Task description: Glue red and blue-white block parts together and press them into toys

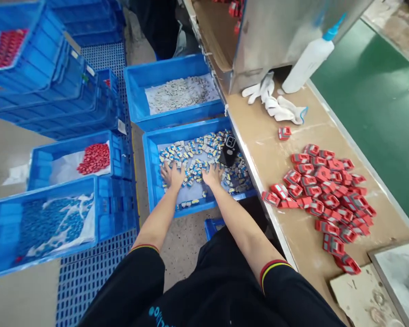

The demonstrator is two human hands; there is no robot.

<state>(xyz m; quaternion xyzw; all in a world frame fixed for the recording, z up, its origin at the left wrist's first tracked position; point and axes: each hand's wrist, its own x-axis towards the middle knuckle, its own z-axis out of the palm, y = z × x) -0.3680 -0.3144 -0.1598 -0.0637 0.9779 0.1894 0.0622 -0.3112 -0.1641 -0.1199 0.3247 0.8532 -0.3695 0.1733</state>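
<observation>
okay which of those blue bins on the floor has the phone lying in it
The blue bin nearest the workbench, where the left hand and right hand press into small blue-and-white parts. A black phone lies on them; no other bin shows one.

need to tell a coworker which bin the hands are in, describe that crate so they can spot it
Start at the long brown worktable and look at the two blue plastic crates against its left edge. It is the nearer crate, where both hands press down. It alone holds small blue-and-white parts and a black phone; the farther crate holds grey-white pieces.

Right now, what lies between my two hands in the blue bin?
Head view: small blue-and-white parts lie between the left hand and right hand, over the blue bin.
</observation>
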